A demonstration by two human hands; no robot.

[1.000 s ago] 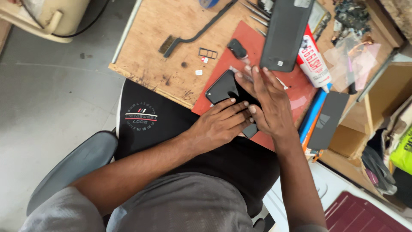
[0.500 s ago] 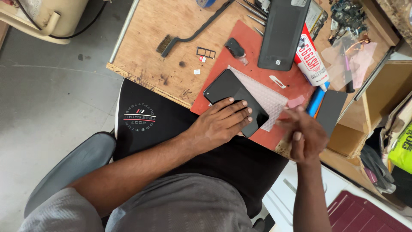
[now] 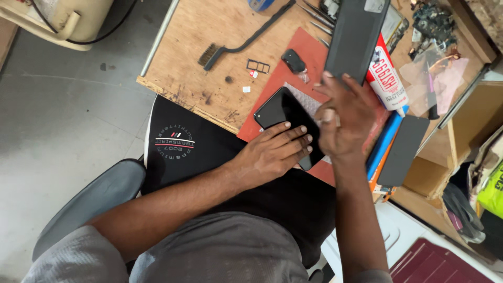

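Phone [image 3: 287, 119] pinned flat by left hand [image 3: 275, 152]; right hand [image 3: 343, 118] hovers open, empty.

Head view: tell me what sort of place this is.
Probably a phone repair bench. A black phone lies on a red mat under the left hand, with a small brush, a SIM tray and tweezers nearby.

Bare wooden bench [image 3: 209, 31] left of the brush [image 3: 246, 44]; right side crowded by glue tube [image 3: 385, 78], dark panel [image 3: 356, 36].
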